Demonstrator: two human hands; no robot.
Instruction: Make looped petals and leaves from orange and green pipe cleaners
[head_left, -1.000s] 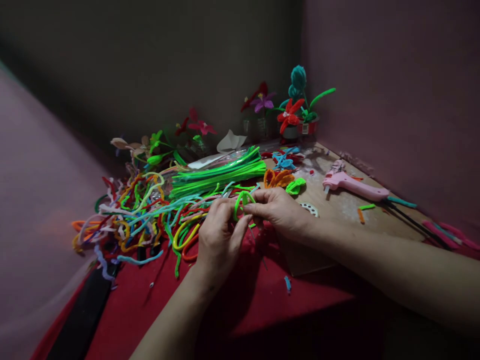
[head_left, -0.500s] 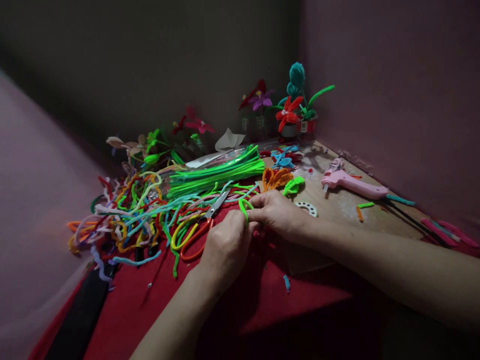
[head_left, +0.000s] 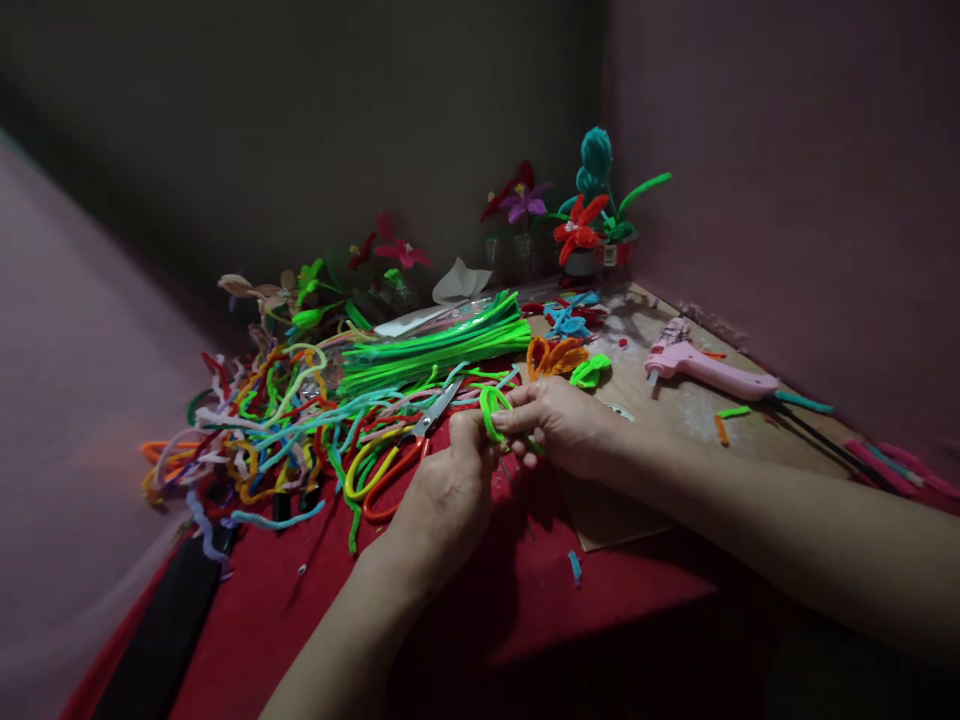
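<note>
The right hand [head_left: 566, 425] is pinching a green pipe cleaner [head_left: 486, 415] between thumb and finger, its grip nearly closed; the left hand [head_left: 450, 490] is meeting the lower left of the loop, its fingertips hidden, so how tightly it is closing cannot be told. Compared with half a second ago, the loop is showing more fully, with doubled strands, suggesting the bend is being shaped. Scissors [head_left: 421, 428] are lying just left of the grip, green stems [head_left: 442, 345] beyond it.
</note>
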